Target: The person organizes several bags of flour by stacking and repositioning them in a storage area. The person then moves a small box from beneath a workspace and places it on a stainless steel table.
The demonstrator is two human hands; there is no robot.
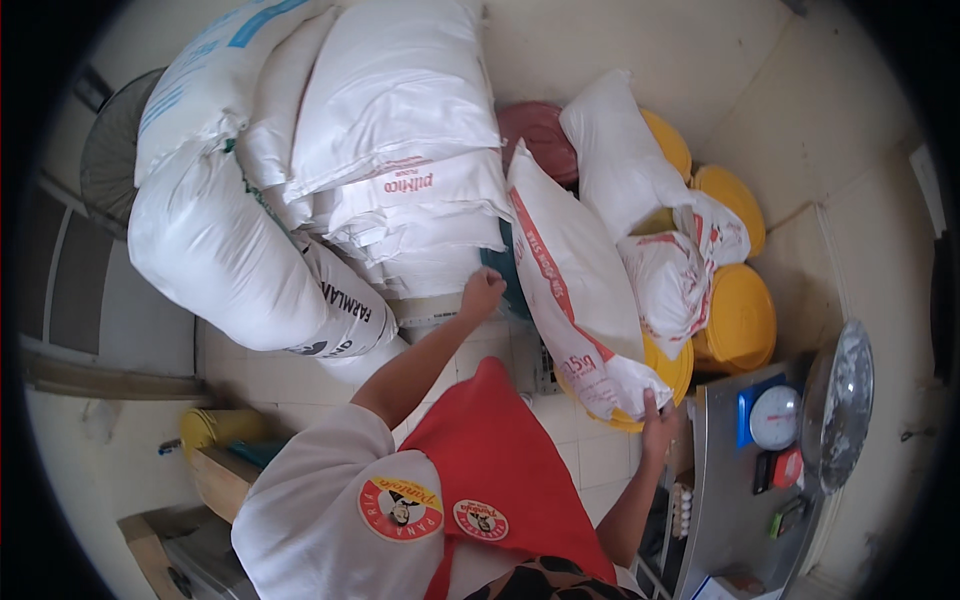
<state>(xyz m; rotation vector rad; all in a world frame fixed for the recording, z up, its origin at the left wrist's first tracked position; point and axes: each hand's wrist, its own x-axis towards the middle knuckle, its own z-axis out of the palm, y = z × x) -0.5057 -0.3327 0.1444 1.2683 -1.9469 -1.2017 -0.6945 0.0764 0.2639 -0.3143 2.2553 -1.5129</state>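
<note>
Sack (583, 265) lies right of the curled left hand (484, 293); the right hand (658, 428) clasps its near end.

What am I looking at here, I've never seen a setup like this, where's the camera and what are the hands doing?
There's no machine, just a person's two bare hands. The single picture looks down from a wide fisheye camera worn on their head, so straight edges bend. The right hand grips the lower corner of a red-striped white sack, which lies partly over a yellow lid. The left hand is curled near stacked white sacks; I can't tell whether it holds anything. A round-dial scale stands on the metal table.
</note>
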